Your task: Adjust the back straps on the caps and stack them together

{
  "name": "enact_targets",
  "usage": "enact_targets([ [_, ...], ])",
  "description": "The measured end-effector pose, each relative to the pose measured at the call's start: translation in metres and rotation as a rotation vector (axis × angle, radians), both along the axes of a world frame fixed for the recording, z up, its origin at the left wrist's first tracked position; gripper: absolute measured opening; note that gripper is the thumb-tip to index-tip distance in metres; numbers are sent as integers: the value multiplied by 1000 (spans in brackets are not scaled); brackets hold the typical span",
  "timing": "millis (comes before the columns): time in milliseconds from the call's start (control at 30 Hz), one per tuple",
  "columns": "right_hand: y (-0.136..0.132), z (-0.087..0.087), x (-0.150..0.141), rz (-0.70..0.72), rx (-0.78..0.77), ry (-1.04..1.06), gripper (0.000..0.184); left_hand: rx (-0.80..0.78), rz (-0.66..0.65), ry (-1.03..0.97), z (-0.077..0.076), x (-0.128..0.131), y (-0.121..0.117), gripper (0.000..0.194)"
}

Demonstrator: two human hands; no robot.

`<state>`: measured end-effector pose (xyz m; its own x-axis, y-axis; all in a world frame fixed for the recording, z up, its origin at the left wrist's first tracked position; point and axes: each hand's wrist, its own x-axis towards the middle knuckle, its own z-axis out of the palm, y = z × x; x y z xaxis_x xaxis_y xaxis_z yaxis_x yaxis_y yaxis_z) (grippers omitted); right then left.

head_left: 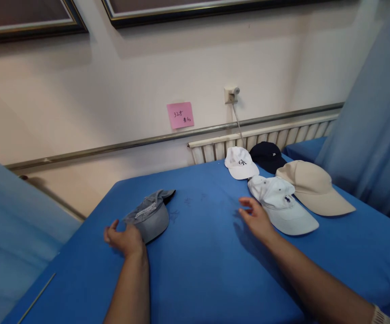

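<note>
A grey cap [151, 215] lies upside down on the blue table [201, 252], left of centre. My left hand [124, 239] rests at its near edge, fingers curled against the fabric. My right hand [256, 217] hovers open, fingers stretched out, just left of a pale blue cap [283, 204] and close to its crown. Behind that cap lie a white cap [240, 163], a dark navy cap [268, 156] and a beige cap [313, 186], grouped at the far right of the table.
A white radiator [265, 137] and a metal rail run along the wall behind the table. A pink note [180, 114] and a wall plug with a cable [231, 95] sit above them. Blue curtains [374, 112] hang at the right and left.
</note>
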<state>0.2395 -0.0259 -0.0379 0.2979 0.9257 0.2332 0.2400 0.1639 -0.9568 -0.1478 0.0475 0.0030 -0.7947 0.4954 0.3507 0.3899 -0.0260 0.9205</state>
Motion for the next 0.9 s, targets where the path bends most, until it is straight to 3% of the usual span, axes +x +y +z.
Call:
enact_targets([
  [67, -6, 5, 28, -265, 92, -293, 38, 38, 51, 168, 1, 14, 0, 39],
  [167, -7, 13, 60, -490, -78, -685, 51, 44, -192, 313, -2, 46, -2, 29],
  [300, 11, 23, 69, -468, -312, -950, 65, -90, -608, 316, -10, 87, -7, 26],
  [400, 26, 27, 65, -377, -467, -1004, 45, -254, -825, 341, -13, 103, -13, 29],
  [500, 31, 29, 56, -326, -487, -1044, 27, -403, -1021, 398, -15, 108, -17, 26],
  [633, 17, 39, 31, -145, -212, -1060, 31, -436, -1142, 289, -22, 112, -18, 25],
  [800, -7, 55, -10, 381, 311, -915, 34, -349, -1195, 38, -31, 122, -20, 48],
  [900, -4, 51, -17, 396, 445, -846, 35, -293, -1176, 58, -31, 122, -23, 48],
])
